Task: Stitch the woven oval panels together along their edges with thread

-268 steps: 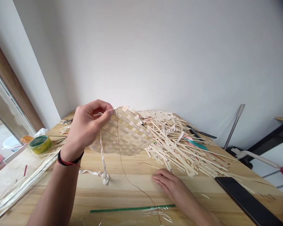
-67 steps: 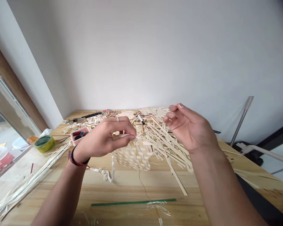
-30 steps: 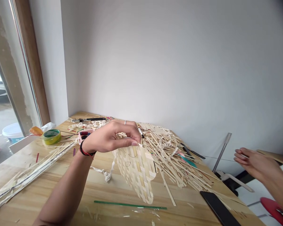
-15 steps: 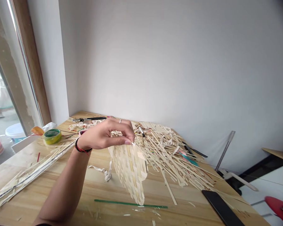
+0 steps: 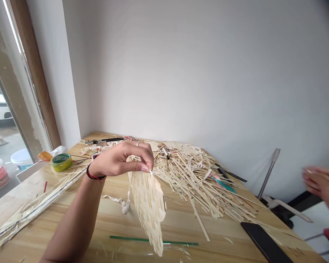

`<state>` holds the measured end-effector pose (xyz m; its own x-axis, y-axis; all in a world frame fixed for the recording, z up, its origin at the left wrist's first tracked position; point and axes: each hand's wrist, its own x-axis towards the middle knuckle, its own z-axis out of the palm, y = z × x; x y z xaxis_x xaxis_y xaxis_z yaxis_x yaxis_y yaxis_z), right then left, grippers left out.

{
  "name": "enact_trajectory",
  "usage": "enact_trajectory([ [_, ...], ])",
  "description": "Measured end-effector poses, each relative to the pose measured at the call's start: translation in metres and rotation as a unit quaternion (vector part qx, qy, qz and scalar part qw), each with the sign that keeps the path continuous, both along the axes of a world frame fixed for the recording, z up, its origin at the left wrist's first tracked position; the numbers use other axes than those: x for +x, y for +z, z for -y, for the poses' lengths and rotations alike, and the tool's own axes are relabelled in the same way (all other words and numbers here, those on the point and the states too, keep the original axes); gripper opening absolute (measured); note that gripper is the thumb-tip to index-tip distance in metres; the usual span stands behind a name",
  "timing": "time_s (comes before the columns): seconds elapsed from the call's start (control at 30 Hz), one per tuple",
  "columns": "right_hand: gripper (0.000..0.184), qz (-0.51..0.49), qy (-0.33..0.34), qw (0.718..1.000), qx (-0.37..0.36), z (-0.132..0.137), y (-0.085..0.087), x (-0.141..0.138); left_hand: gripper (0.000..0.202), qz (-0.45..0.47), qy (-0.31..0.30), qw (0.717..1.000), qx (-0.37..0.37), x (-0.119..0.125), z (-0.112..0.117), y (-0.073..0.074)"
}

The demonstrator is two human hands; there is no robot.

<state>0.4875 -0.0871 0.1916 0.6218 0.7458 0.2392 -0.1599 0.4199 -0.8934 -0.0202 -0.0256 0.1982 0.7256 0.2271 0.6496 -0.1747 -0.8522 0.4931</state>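
Observation:
My left hand (image 5: 120, 160) is raised over the wooden table (image 5: 71, 226), with a red and black cord on the wrist and a ring on one finger. Its thumb and fingertips pinch the top edge of a pale woven bamboo piece (image 5: 149, 204), which hangs down almost edge-on with its lower tip above a green strip (image 5: 153, 241). My right hand (image 5: 322, 186) is far out at the right edge, off the table and blurred. Whether it holds anything does not show. A white ribbon (image 5: 120, 201) trails on the table below my left wrist.
A heap of loose bamboo strips (image 5: 203, 179) covers the far middle of the table, with a marker (image 5: 166, 153) and dark scissors (image 5: 230, 175) in it. A green tape roll (image 5: 60, 162) and long strips (image 5: 30, 212) lie left. A black phone (image 5: 265, 243) is near right.
My right hand swung far to the right, left the view half a second ago, and shows again at the right edge. The woven piece has turned from flat to hanging edge-on.

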Motion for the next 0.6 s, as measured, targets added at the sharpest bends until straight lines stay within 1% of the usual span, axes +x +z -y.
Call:
enact_trajectory([
  [0.03,0.023,0.063,-0.030,0.997,-0.013,-0.012,-0.001,-0.010,0.015,0.003,0.000,1.000,-0.002,0.001,0.000,-0.001],
  [0.07,0.025,0.137,-0.054,0.989,-0.017,-0.021,-0.001,-0.025,0.016,0.005,0.002,1.000,-0.004,0.003,0.000,-0.001],
  [0.1,0.021,0.223,-0.062,0.973,-0.017,-0.026,-0.002,-0.045,0.018,0.005,0.005,1.000,-0.008,0.005,0.000,-0.002],
  [0.13,0.016,0.274,-0.050,0.960,0.023,-0.029,-0.002,-0.069,0.020,0.004,0.008,1.000,-0.013,0.007,-0.001,-0.003],
  [0.17,0.011,0.319,-0.020,0.946,0.061,-0.029,-0.003,-0.096,0.022,0.003,0.008,1.000,-0.019,0.008,-0.002,-0.005],
  [0.2,0.006,0.361,0.029,0.927,0.094,-0.026,-0.005,-0.124,0.024,0.002,0.005,1.000,-0.027,0.010,-0.003,-0.006],
  [0.23,0.002,0.388,0.049,0.910,0.139,-0.022,-0.007,-0.152,0.026,0.003,-0.001,0.999,-0.036,0.012,-0.005,-0.008],
  [0.3,0.006,0.433,0.097,0.868,0.223,-0.012,-0.010,-0.202,0.030,0.005,-0.015,0.998,-0.062,0.014,-0.010,-0.012],
  [0.37,0.009,0.429,0.144,0.850,0.269,-0.004,-0.013,-0.238,0.033,0.004,-0.029,0.995,-0.092,0.015,-0.015,-0.017],
  [0.4,0.010,0.423,0.158,0.850,0.272,-0.001,-0.013,-0.251,0.035,0.002,-0.033,0.994,-0.104,0.015,-0.018,-0.019],
  [0.47,0.010,0.408,0.180,0.852,0.272,0.003,-0.013,-0.265,0.039,-0.004,-0.038,0.992,-0.121,0.016,-0.022,-0.022],
  [0.53,0.011,0.410,0.193,0.847,0.277,0.005,-0.013,-0.270,0.043,-0.003,-0.039,0.990,-0.133,0.017,-0.025,-0.025],
  [0.6,0.013,0.425,0.202,0.834,0.287,0.006,-0.013,-0.271,0.045,0.006,-0.048,0.989,-0.141,0.019,-0.027,-0.027],
])
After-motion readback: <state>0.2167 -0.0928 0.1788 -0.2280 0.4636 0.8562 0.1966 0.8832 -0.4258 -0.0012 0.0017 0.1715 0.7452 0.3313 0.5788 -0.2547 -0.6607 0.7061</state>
